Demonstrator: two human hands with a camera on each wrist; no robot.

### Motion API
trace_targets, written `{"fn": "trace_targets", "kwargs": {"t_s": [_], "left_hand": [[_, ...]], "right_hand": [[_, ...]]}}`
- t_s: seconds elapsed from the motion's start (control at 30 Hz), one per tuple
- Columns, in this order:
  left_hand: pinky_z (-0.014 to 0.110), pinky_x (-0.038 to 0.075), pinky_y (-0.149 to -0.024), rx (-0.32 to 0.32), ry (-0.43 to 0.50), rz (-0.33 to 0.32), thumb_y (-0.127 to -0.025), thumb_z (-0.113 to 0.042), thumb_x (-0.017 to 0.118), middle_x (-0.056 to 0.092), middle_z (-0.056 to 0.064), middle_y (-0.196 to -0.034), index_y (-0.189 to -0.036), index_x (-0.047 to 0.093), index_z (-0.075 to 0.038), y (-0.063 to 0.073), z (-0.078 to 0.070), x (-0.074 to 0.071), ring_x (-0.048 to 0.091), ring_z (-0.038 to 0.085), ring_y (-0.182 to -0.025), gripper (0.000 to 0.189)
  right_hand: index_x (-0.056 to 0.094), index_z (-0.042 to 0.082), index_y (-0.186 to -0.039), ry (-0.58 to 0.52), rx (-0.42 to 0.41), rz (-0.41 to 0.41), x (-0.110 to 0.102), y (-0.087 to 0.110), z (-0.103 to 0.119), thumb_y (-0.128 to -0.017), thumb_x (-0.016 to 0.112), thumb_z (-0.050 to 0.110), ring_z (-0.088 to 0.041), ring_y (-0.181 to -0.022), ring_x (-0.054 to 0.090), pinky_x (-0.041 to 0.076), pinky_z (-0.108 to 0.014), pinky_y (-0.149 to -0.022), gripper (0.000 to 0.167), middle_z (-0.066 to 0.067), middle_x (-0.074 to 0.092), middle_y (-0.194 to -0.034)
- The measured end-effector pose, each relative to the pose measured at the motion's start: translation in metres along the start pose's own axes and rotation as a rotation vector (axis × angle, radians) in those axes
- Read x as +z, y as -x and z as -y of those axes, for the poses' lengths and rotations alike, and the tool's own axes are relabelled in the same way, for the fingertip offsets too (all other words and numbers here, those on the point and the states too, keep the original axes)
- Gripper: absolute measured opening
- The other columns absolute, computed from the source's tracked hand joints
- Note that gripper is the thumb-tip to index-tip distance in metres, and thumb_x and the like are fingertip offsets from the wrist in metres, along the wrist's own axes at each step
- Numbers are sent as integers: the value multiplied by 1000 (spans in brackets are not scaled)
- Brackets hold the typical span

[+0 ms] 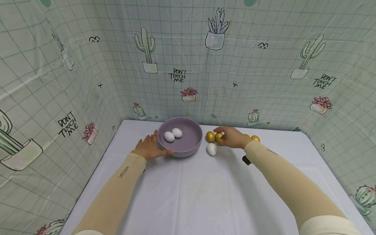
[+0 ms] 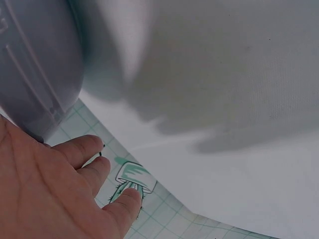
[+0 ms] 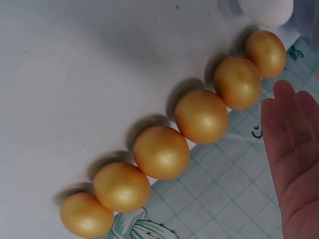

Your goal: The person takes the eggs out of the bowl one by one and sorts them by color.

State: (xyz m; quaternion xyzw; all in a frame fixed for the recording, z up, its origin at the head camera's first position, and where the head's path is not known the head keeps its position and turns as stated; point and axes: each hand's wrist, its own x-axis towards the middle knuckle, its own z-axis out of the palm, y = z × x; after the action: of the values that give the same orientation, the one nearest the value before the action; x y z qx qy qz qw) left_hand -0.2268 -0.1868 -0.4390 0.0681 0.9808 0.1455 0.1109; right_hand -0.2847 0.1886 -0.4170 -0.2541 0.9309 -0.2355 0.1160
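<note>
My left hand (image 1: 149, 148) rests against the left side of a purple bowl (image 1: 191, 134), its thumb by the front rim and its fingers stretched along the side. Two white eggs (image 1: 177, 133) lie together in the bowl. On the table to its right is another white egg (image 1: 211, 149). Behind that egg, a row of golden eggs (image 3: 202, 116) runs rightward along the table's back edge. My right hand (image 1: 232, 137) reaches over this row and hides part of it in the head view. In the right wrist view its extended fingers (image 3: 284, 119) hold nothing.
A white-covered table (image 1: 188, 192) stands in a corner of hanging cloth (image 1: 188, 52) printed with cacti. The cloth rises just behind the golden eggs and the bowl. A small black object (image 1: 246, 160) shows beside the right forearm.
</note>
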Motion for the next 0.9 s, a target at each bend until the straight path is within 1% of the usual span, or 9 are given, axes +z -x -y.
{"fn": "trace_targets", "kwargs": {"t_s": [0.17,0.27,0.4,0.57,0.7,0.9], "left_hand": [[62,16,-115,0,-1,2,-72,-88,56,26,26,-158,-158,1,3,0,0,0,21,41,-147,137],[62,16,-115,-1,-2,1,-72,-88,56,25,26,-158,-158,1,3,1,-1,0,21,40,-147,137],[62,16,-115,-2,-1,1,-72,-88,56,25,26,-159,-158,1,3,1,-2,-1,21,40,-147,136],[62,15,-115,-5,3,7,-71,-89,55,24,26,-159,-158,1,2,1,-1,0,20,41,-147,137],[62,15,-115,-5,3,8,-71,-90,55,24,25,-159,-158,0,2,0,0,0,20,41,-147,138],[62,15,-115,-8,4,9,-72,-88,56,24,26,-159,-158,0,2,1,-1,-1,20,41,-147,137]], "right_hand": [[52,4,-142,-23,-2,0,-13,-6,8,-89,72,12,-34,-114,62,51,-44,-93,58,-17,55,-138],[50,2,-143,-20,-27,-5,-18,-11,13,-90,71,11,-33,-115,62,50,-44,-95,58,-17,53,-142],[52,1,-142,-11,-51,-20,-22,-20,24,-90,73,12,-33,-113,64,50,-44,-97,57,-17,54,-142],[51,5,-144,-6,-29,-10,-23,-28,43,-90,74,16,-28,-115,63,50,-43,-96,59,-12,54,-143],[51,7,-144,-11,-41,-12,-21,-34,52,-90,74,17,-26,-114,63,52,-40,-94,60,-10,54,-143],[51,5,-144,-37,-75,-14,-15,-44,61,-90,74,16,-26,-112,63,54,-38,-91,60,-12,55,-142]]}}
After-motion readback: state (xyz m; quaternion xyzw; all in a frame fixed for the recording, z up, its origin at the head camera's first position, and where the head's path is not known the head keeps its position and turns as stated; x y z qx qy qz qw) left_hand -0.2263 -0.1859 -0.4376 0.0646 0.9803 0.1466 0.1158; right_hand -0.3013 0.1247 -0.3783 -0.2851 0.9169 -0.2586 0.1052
